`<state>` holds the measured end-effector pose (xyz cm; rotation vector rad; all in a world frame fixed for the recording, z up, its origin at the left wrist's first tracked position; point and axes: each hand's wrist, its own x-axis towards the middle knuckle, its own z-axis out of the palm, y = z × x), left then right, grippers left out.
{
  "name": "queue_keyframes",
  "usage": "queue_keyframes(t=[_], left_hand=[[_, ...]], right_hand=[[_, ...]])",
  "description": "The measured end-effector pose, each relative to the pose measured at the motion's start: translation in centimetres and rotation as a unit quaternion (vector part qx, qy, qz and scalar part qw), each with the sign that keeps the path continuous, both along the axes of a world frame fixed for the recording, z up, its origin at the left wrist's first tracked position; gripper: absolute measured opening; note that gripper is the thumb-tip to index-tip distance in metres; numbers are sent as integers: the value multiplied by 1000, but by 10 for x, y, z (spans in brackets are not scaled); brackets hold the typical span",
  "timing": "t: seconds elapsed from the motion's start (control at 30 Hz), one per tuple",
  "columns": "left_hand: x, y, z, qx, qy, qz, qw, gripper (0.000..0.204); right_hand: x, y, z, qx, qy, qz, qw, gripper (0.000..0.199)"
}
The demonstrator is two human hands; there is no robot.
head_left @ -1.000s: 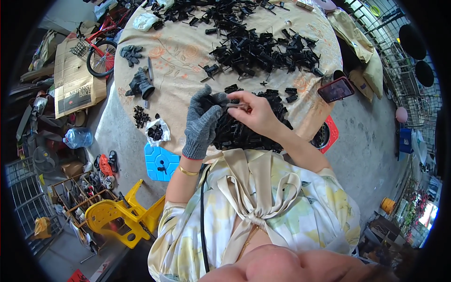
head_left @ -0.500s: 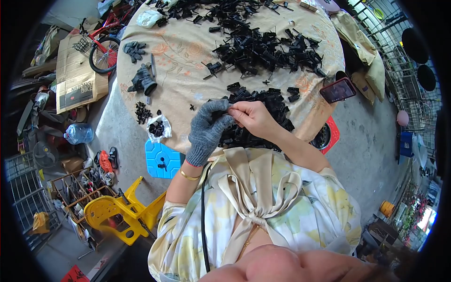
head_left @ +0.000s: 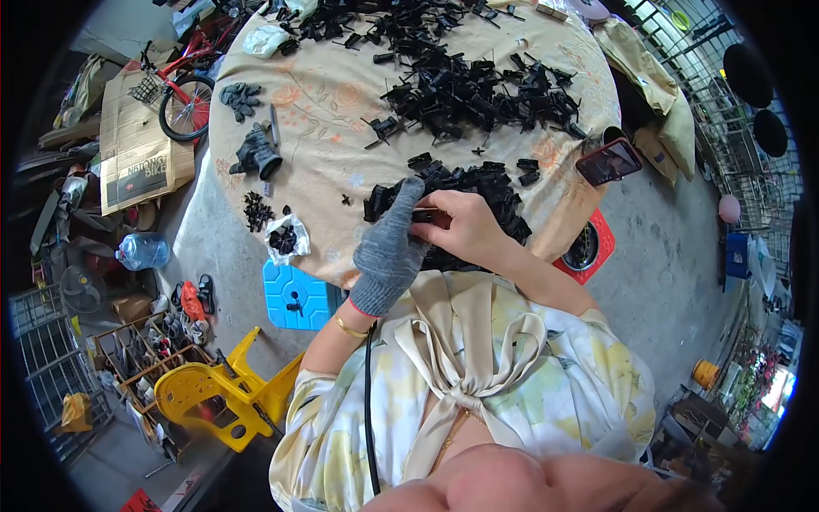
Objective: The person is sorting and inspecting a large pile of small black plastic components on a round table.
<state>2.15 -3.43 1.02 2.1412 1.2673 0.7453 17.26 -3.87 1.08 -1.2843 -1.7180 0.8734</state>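
My left hand (head_left: 389,249), in a grey knitted glove, is closed with its thumb pointing up. My right hand (head_left: 467,229) is bare, its thumb and fingers pinched together against the left one. Between them shows a small black plastic part (head_left: 421,216), mostly covered by fingers. Under and beyond my hands lies a near pile of black plastic parts (head_left: 486,181) at the table's front edge. A larger heap of black parts with thin stems (head_left: 465,94) spreads farther back. Left of my hands are tiny black pieces (head_left: 258,211) and a white wrapper (head_left: 299,245) holding more of them.
The round table has a beige flowered cloth (head_left: 328,162). Two dark gloves (head_left: 258,152) and a slim pen-like tool (head_left: 274,125) lie at its left; a phone (head_left: 608,162) stands at the right edge. Around it are a blue stool (head_left: 294,294), red stool (head_left: 601,247) and yellow chair (head_left: 200,397).
My left hand has turned, so its thumb now points up and its back faces me. My right fingers have curled inward, and a black part shows between the hands.
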Motion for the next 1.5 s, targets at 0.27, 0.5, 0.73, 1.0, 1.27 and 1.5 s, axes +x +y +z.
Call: queue_keyframes(t=[0.27,0.5,0.73,1.0,1.27,1.5], left_hand=[[-25,7,11,-443,-428,-80,784,60],[-12,4,-4,-537,-500,-116,670,43],[-17,8,-3,-533,-380,-62,753,28],[-5,-5,-2,-296,-387,20,873,24],[-10,-7,-11,-235,-349,6,907,36],[-12,-1,-9,-12,-222,-28,974,29]], right_hand=[[32,2,6,-208,243,42,946,17],[33,3,10,-236,315,131,910,16],[27,0,15,-162,238,149,946,18],[12,-15,14,-57,79,15,995,11],[8,-13,12,-75,75,10,994,10],[7,-2,0,-173,86,43,980,10]])
